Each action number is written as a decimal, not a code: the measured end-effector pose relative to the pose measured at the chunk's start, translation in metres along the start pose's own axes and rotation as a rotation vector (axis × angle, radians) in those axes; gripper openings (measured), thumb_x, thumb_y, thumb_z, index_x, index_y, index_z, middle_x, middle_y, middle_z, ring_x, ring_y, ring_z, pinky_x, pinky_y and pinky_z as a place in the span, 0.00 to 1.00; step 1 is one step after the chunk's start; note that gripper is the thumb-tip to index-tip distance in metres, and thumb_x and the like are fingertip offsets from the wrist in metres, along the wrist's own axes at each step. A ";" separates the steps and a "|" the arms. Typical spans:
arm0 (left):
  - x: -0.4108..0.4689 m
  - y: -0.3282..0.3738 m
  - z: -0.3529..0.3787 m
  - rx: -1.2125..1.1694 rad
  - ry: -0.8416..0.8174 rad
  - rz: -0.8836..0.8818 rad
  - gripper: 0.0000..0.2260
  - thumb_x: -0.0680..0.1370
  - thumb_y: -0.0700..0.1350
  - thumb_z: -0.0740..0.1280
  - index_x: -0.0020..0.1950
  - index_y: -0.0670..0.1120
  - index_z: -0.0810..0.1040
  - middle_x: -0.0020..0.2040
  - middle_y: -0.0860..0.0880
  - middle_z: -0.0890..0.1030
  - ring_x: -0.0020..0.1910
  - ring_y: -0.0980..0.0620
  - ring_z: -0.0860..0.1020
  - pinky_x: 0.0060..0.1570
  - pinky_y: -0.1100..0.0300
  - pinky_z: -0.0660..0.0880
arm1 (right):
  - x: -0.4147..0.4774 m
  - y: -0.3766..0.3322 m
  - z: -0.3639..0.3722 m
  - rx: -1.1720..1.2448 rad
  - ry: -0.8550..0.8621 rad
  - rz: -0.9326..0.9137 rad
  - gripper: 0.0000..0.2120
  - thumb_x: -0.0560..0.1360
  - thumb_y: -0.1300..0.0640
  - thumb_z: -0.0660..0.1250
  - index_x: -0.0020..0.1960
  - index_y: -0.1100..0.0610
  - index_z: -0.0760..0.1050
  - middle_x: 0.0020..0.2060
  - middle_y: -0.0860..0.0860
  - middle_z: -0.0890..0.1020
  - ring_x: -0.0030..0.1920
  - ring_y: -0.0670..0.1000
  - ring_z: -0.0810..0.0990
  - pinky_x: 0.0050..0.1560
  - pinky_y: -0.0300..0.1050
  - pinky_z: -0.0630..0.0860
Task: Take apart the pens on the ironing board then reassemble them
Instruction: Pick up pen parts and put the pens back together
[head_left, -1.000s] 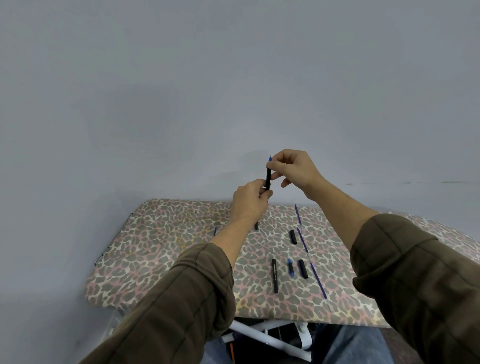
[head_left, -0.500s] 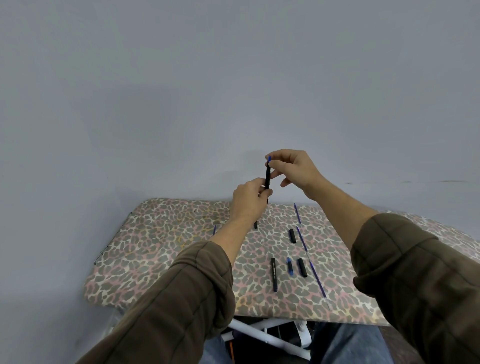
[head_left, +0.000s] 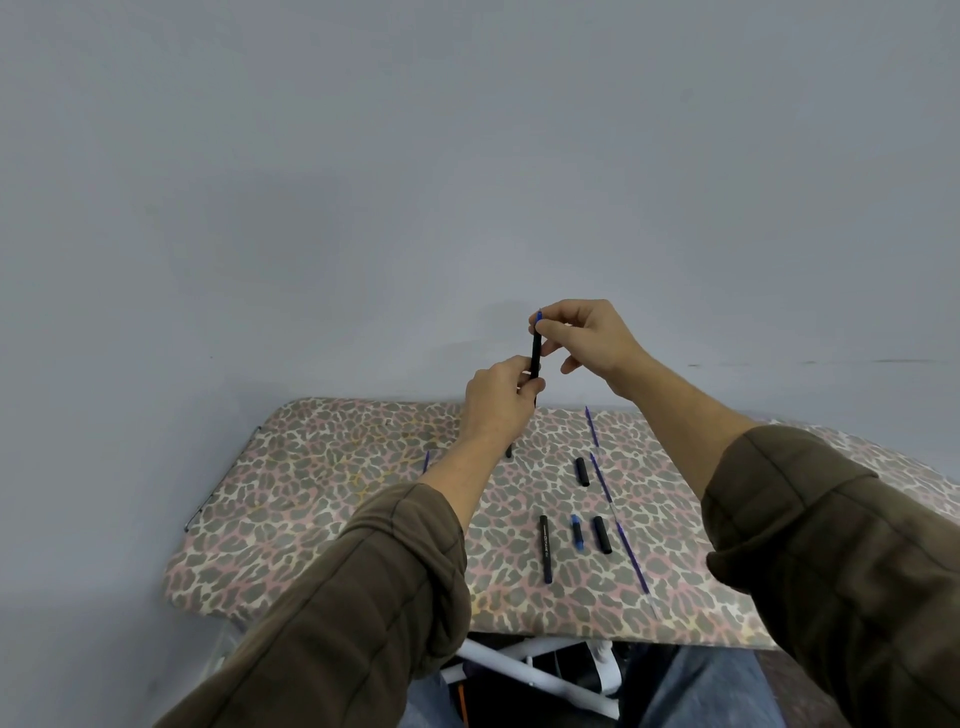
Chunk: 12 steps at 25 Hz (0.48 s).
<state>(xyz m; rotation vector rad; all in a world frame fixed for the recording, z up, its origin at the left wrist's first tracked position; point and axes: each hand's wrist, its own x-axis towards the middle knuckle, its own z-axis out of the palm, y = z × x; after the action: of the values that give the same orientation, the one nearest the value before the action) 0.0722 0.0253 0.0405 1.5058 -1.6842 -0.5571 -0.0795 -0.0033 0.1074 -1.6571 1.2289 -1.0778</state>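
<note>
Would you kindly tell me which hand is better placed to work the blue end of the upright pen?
Right, I'd judge. The right hand pinches the blue end atop the pen with its fingers, while the left hand grips the lower barrel and looks suited to steadying it.

The head-worn view faces forward and slightly down across the ironing board (head_left: 322, 467) toward a grey wall (head_left: 363, 182). The left hand (head_left: 498, 400) and right hand (head_left: 592, 338) sit close to the lens, mid-frame; the board's right end looks cropped.
</note>
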 end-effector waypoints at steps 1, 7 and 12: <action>0.000 0.000 0.000 0.001 0.000 0.002 0.10 0.80 0.45 0.70 0.61 0.47 0.82 0.52 0.48 0.87 0.50 0.48 0.85 0.54 0.47 0.81 | 0.000 0.000 0.000 -0.007 0.009 -0.001 0.07 0.80 0.60 0.69 0.55 0.58 0.85 0.53 0.54 0.87 0.44 0.48 0.86 0.33 0.41 0.78; 0.000 0.000 0.001 0.003 0.003 -0.003 0.09 0.80 0.45 0.70 0.60 0.48 0.83 0.51 0.48 0.87 0.48 0.48 0.85 0.53 0.47 0.81 | -0.001 0.000 0.000 0.015 0.009 -0.011 0.08 0.81 0.58 0.69 0.57 0.57 0.85 0.53 0.52 0.87 0.45 0.48 0.87 0.33 0.41 0.78; 0.000 0.000 0.000 0.012 0.006 0.000 0.10 0.80 0.45 0.70 0.61 0.47 0.83 0.52 0.48 0.87 0.50 0.48 0.85 0.54 0.47 0.81 | 0.001 0.000 0.002 -0.017 0.032 -0.020 0.08 0.81 0.57 0.70 0.55 0.59 0.84 0.52 0.54 0.87 0.43 0.48 0.87 0.32 0.41 0.77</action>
<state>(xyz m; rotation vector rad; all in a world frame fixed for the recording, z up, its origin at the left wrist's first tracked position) 0.0716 0.0252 0.0406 1.5150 -1.6857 -0.5434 -0.0779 -0.0042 0.1071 -1.6738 1.2477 -1.1129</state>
